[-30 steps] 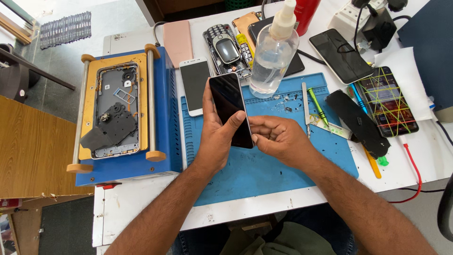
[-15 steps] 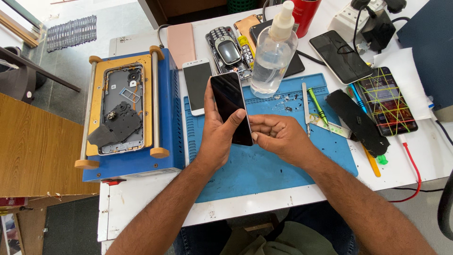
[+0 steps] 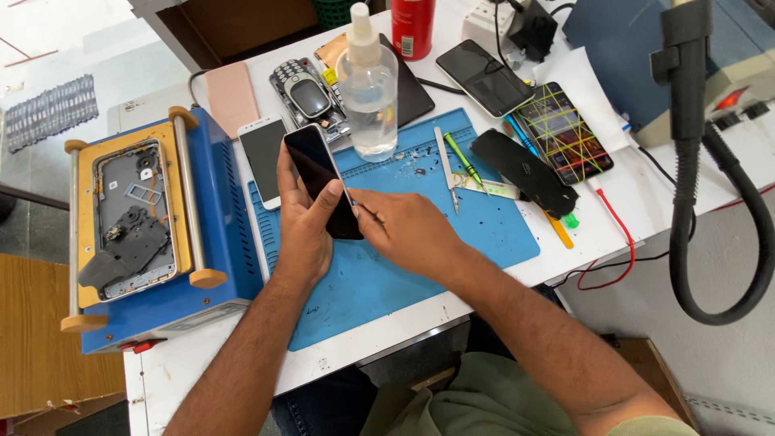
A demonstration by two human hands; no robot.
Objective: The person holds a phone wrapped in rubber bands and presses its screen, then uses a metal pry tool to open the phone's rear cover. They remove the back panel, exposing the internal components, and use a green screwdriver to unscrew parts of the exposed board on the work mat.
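Note:
My left hand (image 3: 305,230) holds a black smartphone (image 3: 316,169) screen up, tilted above the blue work mat (image 3: 452,234), thumb resting on the glass. My right hand (image 3: 404,230) meets the phone's right edge, fingertips pinched together; whether a thin tool sits between them I cannot tell. A clear spray bottle (image 3: 368,89) stands just behind the phone on the mat.
A blue and yellow screen separator machine (image 3: 206,218) with an opened phone body (image 3: 133,218) sits left. A white phone (image 3: 262,153), tweezers (image 3: 446,165), green screwdriver (image 3: 462,159), black back cover (image 3: 523,171), banded phone (image 3: 563,131) and other handsets lie around. A black hose (image 3: 686,210) hangs right.
The view has shifted, so the bench appears further left and lower. Both hands stay on the phone in nearly the same hold.

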